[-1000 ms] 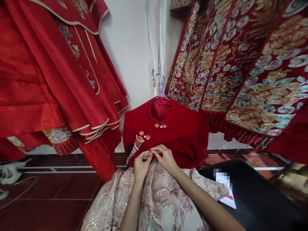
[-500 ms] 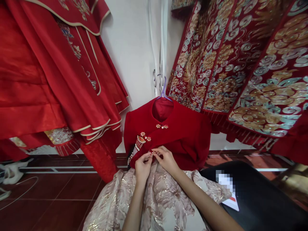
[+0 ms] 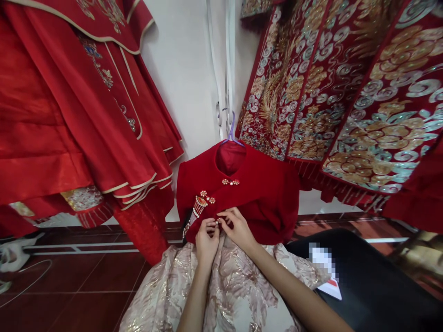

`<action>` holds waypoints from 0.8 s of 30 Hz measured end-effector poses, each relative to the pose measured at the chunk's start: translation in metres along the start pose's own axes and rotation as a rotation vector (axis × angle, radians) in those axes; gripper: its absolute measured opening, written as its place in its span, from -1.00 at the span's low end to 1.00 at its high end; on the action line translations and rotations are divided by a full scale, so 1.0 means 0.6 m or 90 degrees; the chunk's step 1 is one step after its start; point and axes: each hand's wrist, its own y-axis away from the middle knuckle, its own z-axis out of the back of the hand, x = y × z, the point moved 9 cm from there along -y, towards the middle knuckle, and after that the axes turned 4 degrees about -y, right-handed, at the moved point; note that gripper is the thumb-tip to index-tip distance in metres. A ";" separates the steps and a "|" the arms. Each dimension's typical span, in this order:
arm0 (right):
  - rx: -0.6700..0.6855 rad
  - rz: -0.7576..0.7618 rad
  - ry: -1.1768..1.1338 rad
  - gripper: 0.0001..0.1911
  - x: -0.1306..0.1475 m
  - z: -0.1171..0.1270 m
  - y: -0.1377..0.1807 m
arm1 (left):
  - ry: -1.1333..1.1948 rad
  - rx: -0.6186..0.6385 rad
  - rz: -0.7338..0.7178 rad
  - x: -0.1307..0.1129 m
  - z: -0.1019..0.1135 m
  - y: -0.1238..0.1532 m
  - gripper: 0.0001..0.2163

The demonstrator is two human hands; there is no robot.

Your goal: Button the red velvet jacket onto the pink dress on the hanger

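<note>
1. Working close together at the near edge of a red velvet garment, both hands meet at a small beaded fastening, left of the garment's middle.
2. The left hand has its fingers curled, tips nearly together, at the fastening's left side; whether it grips the beads I cannot tell.
3. The right hand comes from the right, thumb and fingers bent with a narrow gap, tips at the beads; its exact hold is too small to tell.
4. A tasselled ornament lies just left and farther off; a neck clasp and purple hanger are beyond.
5. Pale floral cloth spreads nearer, beneath the forearms; a black seat stands right.
</note>
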 end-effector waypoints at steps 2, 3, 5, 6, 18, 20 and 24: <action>-0.049 0.019 0.000 -0.78 0.015 0.017 0.007 | -0.014 -0.022 -0.009 -0.008 0.005 0.004 -0.76; -0.063 0.027 -0.002 -0.80 0.020 0.022 0.011 | -0.017 -0.025 -0.014 -0.011 0.006 0.006 -0.75; -0.061 0.028 -0.008 -0.81 0.023 0.024 0.015 | -0.020 -0.017 -0.019 -0.014 0.004 0.007 -0.76; -0.047 0.020 -0.009 -0.80 0.020 0.021 0.015 | -0.022 -0.010 -0.019 -0.013 0.003 0.007 -0.77; -0.003 -0.095 -0.007 -0.79 -0.030 0.005 0.012 | -0.016 0.034 0.005 0.016 -0.010 0.002 -0.77; -0.003 -0.100 -0.008 -0.80 -0.031 0.006 0.012 | -0.004 0.030 0.010 0.020 -0.008 0.002 -0.76; 0.001 -0.099 -0.010 -0.80 -0.031 0.005 0.013 | 0.024 0.026 0.019 0.020 -0.007 0.003 -0.73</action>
